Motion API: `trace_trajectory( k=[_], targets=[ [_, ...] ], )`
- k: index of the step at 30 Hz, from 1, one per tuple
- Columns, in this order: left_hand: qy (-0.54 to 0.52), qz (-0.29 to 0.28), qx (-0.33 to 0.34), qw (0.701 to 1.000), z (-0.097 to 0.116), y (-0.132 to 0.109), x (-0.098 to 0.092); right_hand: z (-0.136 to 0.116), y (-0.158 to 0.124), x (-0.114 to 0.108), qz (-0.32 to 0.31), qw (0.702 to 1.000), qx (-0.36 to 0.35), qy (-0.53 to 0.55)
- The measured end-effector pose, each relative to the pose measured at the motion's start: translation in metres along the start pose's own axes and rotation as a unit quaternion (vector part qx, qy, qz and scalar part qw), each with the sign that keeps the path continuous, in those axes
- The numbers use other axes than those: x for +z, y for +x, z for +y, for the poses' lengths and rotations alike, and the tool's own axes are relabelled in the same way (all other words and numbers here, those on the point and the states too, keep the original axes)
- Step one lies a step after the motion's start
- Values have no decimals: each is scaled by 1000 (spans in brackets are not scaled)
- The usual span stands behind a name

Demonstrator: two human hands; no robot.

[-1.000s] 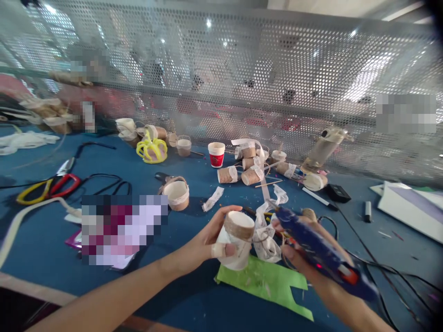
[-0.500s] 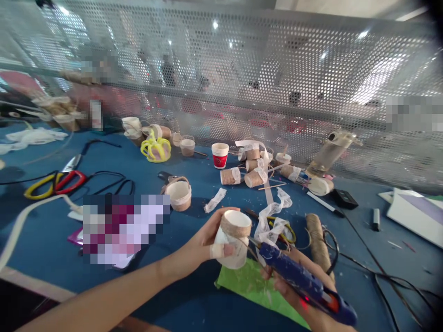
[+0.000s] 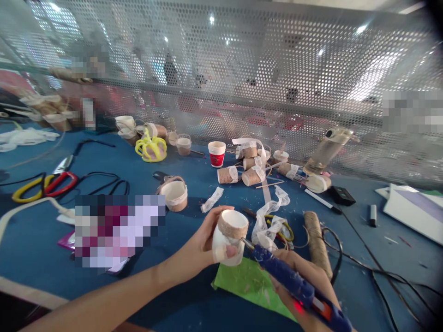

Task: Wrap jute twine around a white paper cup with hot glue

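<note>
A white paper cup [image 3: 233,226] with brown twine wound round its upper part is gripped in my left hand [image 3: 204,242]. A strip of tape circles the thumb of that hand. My right hand [image 3: 297,276] is closed round a blue hot glue gun [image 3: 285,272], whose red light glows near the grip. The metal nozzle points at the cup's side, just at the lower edge of the twine; whether it touches I cannot tell. Beneath lies a green sheet [image 3: 249,286]. To the right is a roll of twine [image 3: 316,242], beside white lace ribbon [image 3: 273,221].
Several twine-wrapped cups [image 3: 252,175] lie towards the perforated metal screen [image 3: 221,83]. A red-and-white cup [image 3: 216,154] stands near them. Left are large scissors [image 3: 60,177], a small cup basket [image 3: 175,194] and a yellow craft piece [image 3: 151,146]. Black cables [image 3: 377,272] cross the right side.
The glue gun's nozzle has moved left to the twine's lower edge on the cup. A loose twine strand below the nozzle no longer shows. The view has shifted slightly.
</note>
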State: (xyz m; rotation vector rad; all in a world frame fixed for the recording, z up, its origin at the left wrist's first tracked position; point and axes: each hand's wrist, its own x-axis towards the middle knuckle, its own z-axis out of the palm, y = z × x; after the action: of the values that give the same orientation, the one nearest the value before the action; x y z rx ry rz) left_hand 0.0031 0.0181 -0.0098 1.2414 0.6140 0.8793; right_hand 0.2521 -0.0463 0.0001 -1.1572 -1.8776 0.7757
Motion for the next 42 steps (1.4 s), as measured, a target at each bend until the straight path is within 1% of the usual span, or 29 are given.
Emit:
trace_trajectory(
  k=[7,12,17,21,23,26,28,32,37,42],
  targets=[
    [83,30,-4,996,1,-3,2,-4,2,-1,15,998,-31,-51],
    [108,38,6,993,2,-3,3,-9,3,-3,27,996,-49,-69],
    [108,34,4,994,0,-4,2,-9,5,-6,-18,993,-71,-94],
    [112,38,2,993,-1,-4,1,-6,4,-6,-27,992,-70,-99],
    [103,32,1,994,-2,-4,1,-3,1,-3,-14,993,-69,-90],
    [98,22,3,995,-1,-4,1,1,-3,3,32,994,-62,-80],
    [101,24,4,995,-1,-4,1,4,-4,7,52,994,-62,-75],
    [94,20,-7,995,-1,-5,2,8,-4,12,76,991,-89,-63],
    [91,17,-6,996,-3,-5,2,17,-7,16,96,987,-89,-90],
    [75,-1,-5,997,-3,-5,2,18,-7,15,112,979,-131,-107]
  ],
)
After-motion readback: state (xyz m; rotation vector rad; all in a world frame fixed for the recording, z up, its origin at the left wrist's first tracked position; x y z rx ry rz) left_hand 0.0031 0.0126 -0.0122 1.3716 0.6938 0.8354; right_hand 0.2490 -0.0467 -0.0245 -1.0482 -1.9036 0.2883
